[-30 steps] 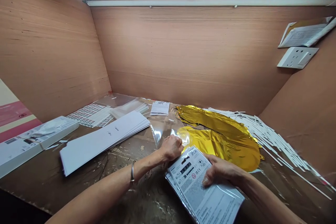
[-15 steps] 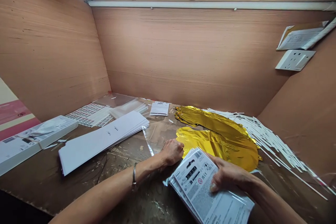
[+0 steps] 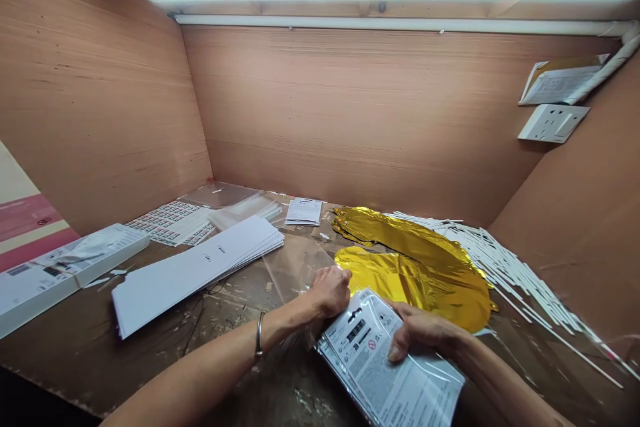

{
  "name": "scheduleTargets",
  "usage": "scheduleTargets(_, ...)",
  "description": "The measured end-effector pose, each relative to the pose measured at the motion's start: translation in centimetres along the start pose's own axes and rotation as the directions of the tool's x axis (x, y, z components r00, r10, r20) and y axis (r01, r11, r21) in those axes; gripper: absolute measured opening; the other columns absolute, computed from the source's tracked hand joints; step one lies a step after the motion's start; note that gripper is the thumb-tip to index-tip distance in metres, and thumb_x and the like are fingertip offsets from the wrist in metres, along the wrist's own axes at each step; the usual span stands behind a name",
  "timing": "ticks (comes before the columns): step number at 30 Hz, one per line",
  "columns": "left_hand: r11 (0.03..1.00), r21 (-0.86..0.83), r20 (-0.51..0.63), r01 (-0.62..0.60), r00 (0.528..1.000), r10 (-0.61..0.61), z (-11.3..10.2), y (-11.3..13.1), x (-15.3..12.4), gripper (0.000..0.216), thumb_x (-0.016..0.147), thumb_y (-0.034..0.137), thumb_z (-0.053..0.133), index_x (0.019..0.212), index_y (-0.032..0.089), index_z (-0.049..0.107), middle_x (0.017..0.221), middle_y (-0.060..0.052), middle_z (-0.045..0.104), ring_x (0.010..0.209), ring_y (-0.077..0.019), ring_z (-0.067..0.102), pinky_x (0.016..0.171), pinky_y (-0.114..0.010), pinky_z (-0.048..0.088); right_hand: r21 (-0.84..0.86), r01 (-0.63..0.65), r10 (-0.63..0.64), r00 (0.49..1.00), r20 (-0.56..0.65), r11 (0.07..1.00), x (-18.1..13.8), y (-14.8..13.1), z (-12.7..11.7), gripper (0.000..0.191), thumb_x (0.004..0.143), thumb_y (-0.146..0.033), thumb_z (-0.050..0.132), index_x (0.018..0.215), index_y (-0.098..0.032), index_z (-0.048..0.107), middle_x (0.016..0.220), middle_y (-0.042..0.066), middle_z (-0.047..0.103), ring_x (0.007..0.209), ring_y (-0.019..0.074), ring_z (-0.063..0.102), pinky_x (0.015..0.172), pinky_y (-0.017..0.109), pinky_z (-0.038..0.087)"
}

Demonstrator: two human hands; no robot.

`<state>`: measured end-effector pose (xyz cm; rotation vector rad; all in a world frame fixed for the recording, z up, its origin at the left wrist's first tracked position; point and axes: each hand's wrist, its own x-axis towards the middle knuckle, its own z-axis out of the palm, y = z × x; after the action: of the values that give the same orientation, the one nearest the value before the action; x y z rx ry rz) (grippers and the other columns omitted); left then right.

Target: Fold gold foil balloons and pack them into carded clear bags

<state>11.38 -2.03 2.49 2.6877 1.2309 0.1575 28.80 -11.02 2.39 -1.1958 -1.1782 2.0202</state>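
Observation:
My right hand (image 3: pixel 417 332) grips a stack of printed cards in clear plastic packets (image 3: pixel 385 363), thumb on top and fingers underneath. The stack is tilted, and its top card shows a hanging slot, symbols and small print. My left hand (image 3: pixel 331 290), with a metal bangle at the wrist, is closed just beyond the stack's upper left corner. Its fingertips are turned away, so what they pinch is hidden. Gold foil balloons (image 3: pixel 410 273), lying flat, are right behind both hands. A clear plastic sheet (image 3: pixel 295 260) lies beside my left hand.
White sticks (image 3: pixel 530 287) are spread along the right. Leftward lie a stack of long white cards (image 3: pixel 200 273), a white box (image 3: pixel 75 263), sticker sheets (image 3: pixel 173 220) and clear bags (image 3: pixel 250 207). Printed cards (image 3: pixel 304 211) rest at the back. Wooden panels (image 3: pixel 350 113) enclose the table.
The packet stack has shifted slightly left and down in my right hand's grip. My left hand stays closed at nearly the same spot. The view has tipped up a little.

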Motion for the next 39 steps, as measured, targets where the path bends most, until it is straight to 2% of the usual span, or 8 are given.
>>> scheduleTargets(15, 0.997, 0.055, -0.068, -0.053, 0.996, 0.057, -1.3, 1.3, 1.2, 0.025, 0.074, 0.020, 0.039, 0.079, 0.014, 0.063, 0.078, -0.011, 0.065, 0.074, -0.0224, 0.061, 0.060, -0.029, 0.043, -0.071, -0.025, 0.030, 0.998, 0.063, 0.997, 1.4, -1.3, 0.8, 0.070, 0.042, 0.001, 0.067, 0.107, -0.019, 0.049, 0.082, 0.000, 0.064, 0.078, 0.0195, 0.061, 0.073, 0.033, 0.048)
scheduleTargets(21, 0.892, 0.236, -0.023, -0.384, 0.916, 0.400, -1.9, 2.7, -1.1, 0.018, 0.072, 0.014, 0.043, 0.077, 0.010, 0.059, 0.072, -0.012, 0.062, 0.062, -0.0229, 0.059, 0.054, -0.031, 0.043, -0.141, 0.027, -0.027, 1.000, 0.003, 0.990, 1.5, -0.8, 1.2, 0.070, 0.041, -0.001, 0.069, 0.105, -0.020, 0.050, 0.079, -0.001, 0.063, 0.071, 0.0176, 0.060, 0.065, 0.030, 0.049)
scheduleTargets(25, 0.863, 0.223, -0.097, -0.454, 0.871, 0.482, -2.0, 1.5, -2.9, 0.013, 0.075, 0.018, 0.045, 0.072, 0.012, 0.057, 0.067, -0.008, 0.060, 0.059, -0.0198, 0.056, 0.054, -0.031, 0.044, -0.179, 0.064, -0.070, 0.997, -0.031, 0.982, 0.8, -1.0, 2.1, 0.064, 0.039, -0.002, 0.070, 0.099, -0.019, 0.052, 0.080, -0.002, 0.063, 0.072, 0.0183, 0.059, 0.061, 0.026, 0.048)
scheduleTargets(27, 0.918, 0.103, -0.325, -0.383, 0.859, 0.395, -1.9, -0.4, -4.1, 0.013, 0.078, 0.024, 0.047, 0.076, 0.014, 0.056, 0.073, -0.007, 0.060, 0.067, -0.0189, 0.056, 0.061, -0.031, 0.045, -0.163, 0.082, -0.092, 0.994, -0.052, 0.983, 0.1, -1.2, 2.3, 0.065, 0.042, -0.003, 0.068, 0.103, -0.019, 0.051, 0.080, -0.001, 0.063, 0.074, 0.0188, 0.059, 0.060, 0.025, 0.047)
scheduleTargets(29, 0.962, -0.108, -0.579, -0.250, 0.803, 0.144, -1.5, -2.9, -5.5, 0.015, 0.079, 0.027, 0.048, 0.086, 0.016, 0.055, 0.083, -0.007, 0.059, 0.079, -0.0187, 0.054, 0.069, -0.032, 0.045, -0.130, 0.098, -0.107, 0.993, -0.058, 0.987, -0.5, -1.5, 2.3, 0.067, 0.045, -0.005, 0.065, 0.108, -0.019, 0.048, 0.084, 0.001, 0.063, 0.078, 0.0200, 0.059, 0.061, 0.025, 0.048)
scheduleTargets(32, 0.923, -0.330, -0.650, -0.197, 0.757, -0.071, -0.6, -6.0, -7.6, 0.019, 0.077, 0.025, 0.052, 0.094, 0.016, 0.053, 0.098, -0.009, 0.055, 0.091, -0.0191, 0.052, 0.077, -0.033, 0.044, -0.100, 0.102, -0.107, 0.993, -0.048, 0.990, -1.1, -1.7, 2.0, 0.068, 0.048, -0.004, 0.059, 0.112, -0.019, 0.046, 0.089, 0.003, 0.063, 0.080, 0.0221, 0.059, 0.061, 0.027, 0.048)
scheduleTargets(35, 0.877, -0.292, -0.524, -0.382, 0.831, 0.188, 0.1, -6.9, -8.6, 0.020, 0.075, 0.020, 0.054, 0.096, 0.017, 0.054, 0.112, -0.010, 0.051, 0.106, -0.0218, 0.043, 0.089, -0.039, 0.038, -0.104, 0.081, -0.087, 0.995, -0.055, 0.991, -1.0, -1.7, 2.0, 0.068, 0.047, -0.003, 0.057, 0.113, -0.018, 0.046, 0.090, 0.004, 0.063, 0.082, 0.0232, 0.059, 0.063, 0.028, 0.048)
scheduleTargets(39, 0.781, -0.303, -0.338, -0.546, 0.828, 0.448, 0.5, -5.9, -7.6, 0.019, 0.078, 0.018, 0.049, 0.095, 0.017, 0.054, 0.105, -0.008, 0.055, 0.099, -0.0184, 0.047, 0.086, -0.033, 0.039, -0.104, 0.049, -0.057, 0.996, -0.074, 0.993, -0.9, -1.7, 2.3, 0.070, 0.045, -0.002, 0.055, 0.113, -0.018, 0.047, 0.092, 0.004, 0.064, 0.084, 0.0231, 0.058, 0.065, 0.028, 0.048)
